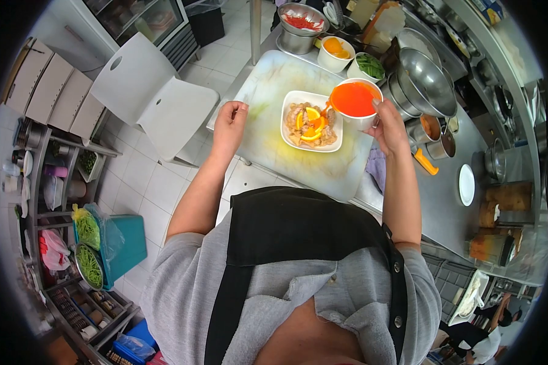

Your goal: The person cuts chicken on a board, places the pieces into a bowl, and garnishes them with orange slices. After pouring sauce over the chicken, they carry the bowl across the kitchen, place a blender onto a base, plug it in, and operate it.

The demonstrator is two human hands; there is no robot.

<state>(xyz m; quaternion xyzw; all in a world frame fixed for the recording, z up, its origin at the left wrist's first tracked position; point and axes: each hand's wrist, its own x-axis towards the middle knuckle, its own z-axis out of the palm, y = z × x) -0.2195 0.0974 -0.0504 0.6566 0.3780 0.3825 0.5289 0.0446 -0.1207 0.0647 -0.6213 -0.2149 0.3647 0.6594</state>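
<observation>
My right hand (388,126) grips the rim of a white bowl of orange-red sauce (355,99) on its right side. The bowl is over the right edge of a squarish white dish (293,141). In that dish lie pale chunks of food (296,115) topped with orange slices (313,134), with some orange sauce at the upper right. The dish stands on a large, stained cutting board (268,143). My left hand (230,126) is at the board's left edge, its fingers curled closed with nothing visible in them.
Behind the board stand a metal bowl with red strips (301,22), a tub of orange pieces (336,52) and a tub of green leaves (369,66). Metal bowls (429,82) and a yellow-handled utensil (426,163) are to the right. A white chair (158,100) stands left.
</observation>
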